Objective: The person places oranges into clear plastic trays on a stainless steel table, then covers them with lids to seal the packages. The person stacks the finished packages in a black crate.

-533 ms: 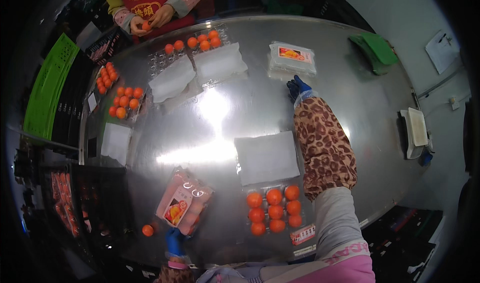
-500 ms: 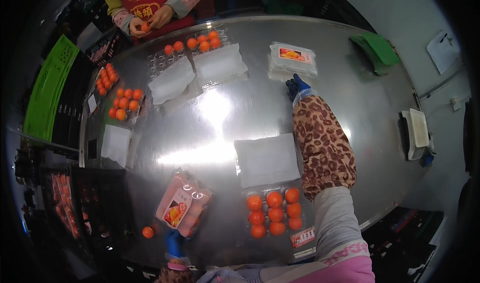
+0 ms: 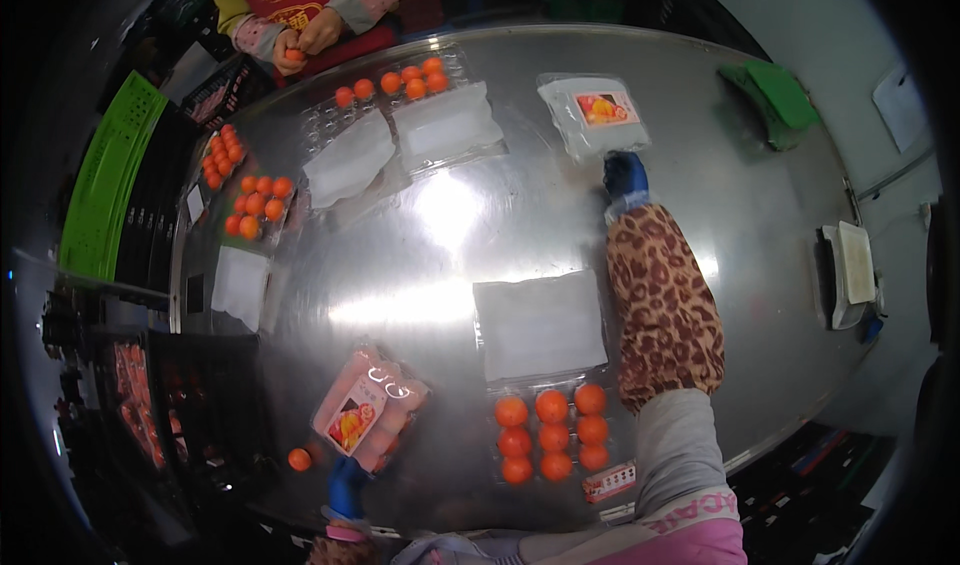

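Note:
My right hand (image 3: 626,176), in a blue glove, reaches to the far side of the table. Its fingers are closed on the near edge of a labelled clear plastic package (image 3: 585,115) with a white sheet inside. At the lower left, my blue-gloved left hand (image 3: 347,489) grips the near corner of a labelled clear pack filled with fruit (image 3: 372,405); its fingertips are partly hidden. Between my arms lies an open clear tray of orange-red round fruits (image 3: 552,435) in rows, with a white-padded lid (image 3: 541,327) folded back beyond it.
A loose fruit (image 3: 299,459) sits left of the filled pack. Further open trays (image 3: 447,125) lie at the far left, near a co-worker's hands (image 3: 305,40) holding a fruit. A green object (image 3: 775,100) and a pale tray (image 3: 853,265) stand right. Green crates (image 3: 110,180) line the left.
My right hand has closed on the labelled package, which is now turned and tilted. The view has shifted slightly. My left hand stays at the filled pack.

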Available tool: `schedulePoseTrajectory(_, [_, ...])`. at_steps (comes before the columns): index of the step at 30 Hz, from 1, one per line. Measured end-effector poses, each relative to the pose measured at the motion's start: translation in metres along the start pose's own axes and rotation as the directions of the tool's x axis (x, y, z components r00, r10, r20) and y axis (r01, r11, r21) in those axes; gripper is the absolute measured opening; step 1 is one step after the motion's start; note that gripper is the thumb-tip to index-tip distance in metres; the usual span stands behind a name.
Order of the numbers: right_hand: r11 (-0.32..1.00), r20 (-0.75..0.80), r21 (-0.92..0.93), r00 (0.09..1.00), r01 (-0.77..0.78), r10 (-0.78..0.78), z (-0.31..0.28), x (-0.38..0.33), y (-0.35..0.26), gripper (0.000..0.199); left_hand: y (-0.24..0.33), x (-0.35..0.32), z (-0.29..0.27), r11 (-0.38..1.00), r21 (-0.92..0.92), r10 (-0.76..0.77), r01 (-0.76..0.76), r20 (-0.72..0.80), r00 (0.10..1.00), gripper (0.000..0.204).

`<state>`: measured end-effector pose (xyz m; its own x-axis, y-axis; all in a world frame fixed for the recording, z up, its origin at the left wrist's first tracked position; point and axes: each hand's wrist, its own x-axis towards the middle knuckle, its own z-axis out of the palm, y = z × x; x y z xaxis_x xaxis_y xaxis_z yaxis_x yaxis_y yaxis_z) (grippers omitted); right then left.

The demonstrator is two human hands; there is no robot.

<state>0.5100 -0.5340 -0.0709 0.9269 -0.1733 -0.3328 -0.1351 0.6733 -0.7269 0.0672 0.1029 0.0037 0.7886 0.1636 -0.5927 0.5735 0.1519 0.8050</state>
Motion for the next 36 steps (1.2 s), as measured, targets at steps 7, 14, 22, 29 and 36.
schedulePoseTrajectory(7, [0.980, 0.428, -0.141, 0.901, 0.141, -0.068, 0.030, -0.194, -0.024, 0.017, 0.052, -0.031, 0.035, 0.941, 0.084, 0.337, -0.328, -0.313, 0.888, 0.024])
schedulePoseTrajectory(14, [0.819, 0.657, -0.363, 0.500, -0.445, 0.564, 0.171, -0.354, 0.016, 0.032, 0.162, -0.049, 0.108, 0.915, -0.067, 0.399, -0.399, 0.309, 0.863, 0.065])
schedulePoseTrajectory(22, [0.664, 0.471, -0.709, 0.543, -0.236, 0.695, 0.212, -0.432, 0.057, 0.031, 0.174, -0.081, 0.108, 0.897, -0.220, 0.440, -0.382, 0.507, 0.741, 0.070])
schedulePoseTrajectory(29, [0.342, 0.241, -0.933, 0.901, 0.113, 0.360, 0.203, -0.474, 0.115, 0.047, 0.125, -0.102, 0.065, 0.949, -0.231, 0.279, -0.214, 0.304, 0.911, 0.063])
schedulePoseTrajectory(36, [0.152, 0.638, -0.755, 0.661, 0.638, 0.396, 0.229, -0.558, 0.182, 0.095, 0.073, -0.113, 0.035, 0.943, -0.135, 0.326, -0.305, 0.182, 0.927, 0.066])
